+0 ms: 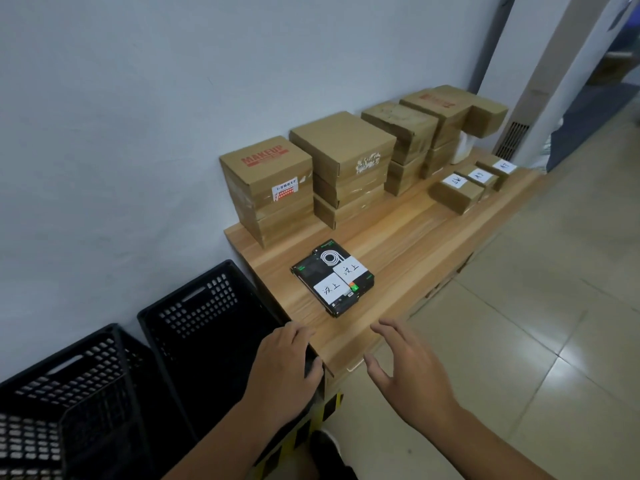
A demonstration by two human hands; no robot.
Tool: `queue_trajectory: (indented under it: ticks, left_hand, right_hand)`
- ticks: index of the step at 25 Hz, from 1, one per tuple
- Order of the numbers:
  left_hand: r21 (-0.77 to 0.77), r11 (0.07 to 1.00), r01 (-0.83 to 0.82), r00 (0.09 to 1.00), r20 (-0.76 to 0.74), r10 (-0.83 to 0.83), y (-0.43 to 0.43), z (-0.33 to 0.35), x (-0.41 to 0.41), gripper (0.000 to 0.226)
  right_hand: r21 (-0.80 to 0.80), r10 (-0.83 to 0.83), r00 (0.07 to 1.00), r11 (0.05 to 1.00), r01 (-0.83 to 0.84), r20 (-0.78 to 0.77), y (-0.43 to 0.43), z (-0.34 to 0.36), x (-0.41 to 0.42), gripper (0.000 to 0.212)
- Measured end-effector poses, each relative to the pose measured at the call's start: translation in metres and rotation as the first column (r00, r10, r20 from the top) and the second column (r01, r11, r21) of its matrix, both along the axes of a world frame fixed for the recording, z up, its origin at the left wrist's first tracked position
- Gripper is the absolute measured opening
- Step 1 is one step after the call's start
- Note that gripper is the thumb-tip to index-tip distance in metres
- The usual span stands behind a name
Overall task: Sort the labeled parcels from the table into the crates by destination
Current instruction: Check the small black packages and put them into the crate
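Note:
Two flat black parcels [332, 281] with white handwritten labels lie side by side on the wooden table [408, 244]. Three small brown labeled boxes [457, 194] stand in a row at the far right of the table. Two black slotted crates, the near crate [62, 403] and the far crate [211, 320], sit on the floor left of the table. My left hand [284, 368] rests over the table's near corner, fingers curled down at the edge. My right hand [405, 365] hovers beside the table's front edge, fingers spread and holding nothing.
Stacks of plain cardboard boxes [343, 168], one marked MAKEUP [266, 188], line the back of the table against the white wall. Tiled floor [536, 341] lies to the right. A yellow-black striped strip [329, 407] runs below the table corner. A doorway [588, 84] is at the far right.

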State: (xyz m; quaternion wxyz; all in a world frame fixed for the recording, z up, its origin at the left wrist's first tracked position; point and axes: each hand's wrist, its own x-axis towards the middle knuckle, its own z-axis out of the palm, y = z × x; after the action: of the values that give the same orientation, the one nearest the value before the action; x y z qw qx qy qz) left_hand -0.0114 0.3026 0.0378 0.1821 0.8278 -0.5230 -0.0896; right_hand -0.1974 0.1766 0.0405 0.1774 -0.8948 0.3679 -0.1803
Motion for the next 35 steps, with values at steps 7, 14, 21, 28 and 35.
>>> queue_trajectory:
  ticks: [7, 14, 21, 28, 35]
  left_hand:
    - [-0.016, 0.998, -0.069, 0.997, -0.032, 0.068, -0.091, -0.026, 0.038, 0.044]
    - [0.063, 0.993, -0.098, 0.99, -0.098, 0.104, -0.153, -0.052, 0.058, 0.047]
    - [0.143, 0.952, -0.272, 0.949, -0.124, 0.289, -0.19, -0.072, 0.066, 0.048]
    - [0.219, 0.83, -0.513, 0.823, -0.148, 0.548, -0.229, -0.075, 0.044, 0.047]
    - [0.249, 0.803, -0.542, 0.792, -0.169, 0.587, -0.242, -0.075, 0.037, 0.048]
  right_hand:
    - [-0.012, 0.095, 0.995, 0.995, -0.096, -0.037, -0.102, -0.018, 0.046, 0.043]
    - [0.251, 0.042, 0.992, 0.968, -0.011, -0.117, -0.183, -0.05, 0.087, 0.051]
    - [0.602, 0.063, 0.973, 0.794, 0.086, -0.222, -0.278, -0.109, 0.139, 0.062]
    - [0.78, 0.321, 0.932, 0.622, -0.073, -0.169, -0.317, -0.154, 0.185, 0.043]
    - [0.827, 0.365, 0.918, 0.557, -0.079, -0.158, -0.336, -0.166, 0.186, 0.046]
